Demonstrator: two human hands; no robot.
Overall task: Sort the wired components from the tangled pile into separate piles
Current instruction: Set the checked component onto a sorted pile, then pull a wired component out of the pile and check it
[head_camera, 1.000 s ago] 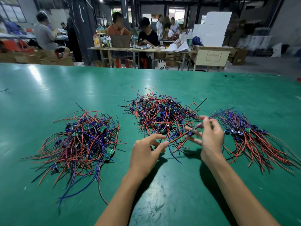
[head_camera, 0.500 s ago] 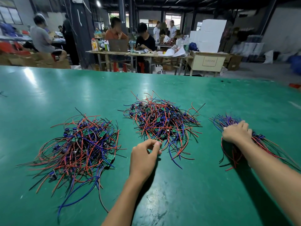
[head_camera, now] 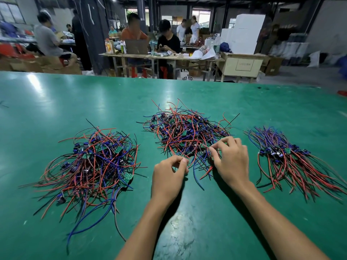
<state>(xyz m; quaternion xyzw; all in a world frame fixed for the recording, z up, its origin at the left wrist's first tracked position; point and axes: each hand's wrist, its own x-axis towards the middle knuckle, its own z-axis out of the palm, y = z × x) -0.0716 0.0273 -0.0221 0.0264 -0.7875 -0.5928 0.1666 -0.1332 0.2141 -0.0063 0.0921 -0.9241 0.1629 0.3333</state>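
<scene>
Red, blue and black leads with small green boards: tangled pile (head_camera: 185, 132) at desk centre. Right hand (head_camera: 230, 162) at its near right edge, grip pinched on red wires there. Left hand (head_camera: 168, 175) just beside the pile's near edge, fingers curled toward thumb; whether that grip holds a wire, cannot tell. Loose left pile (head_camera: 93, 166) and combed, aligned right pile (head_camera: 287, 156) lie well apart on either side. Green desk (head_camera: 56, 102); seated workers (head_camera: 167, 40) at benches beyond.
</scene>
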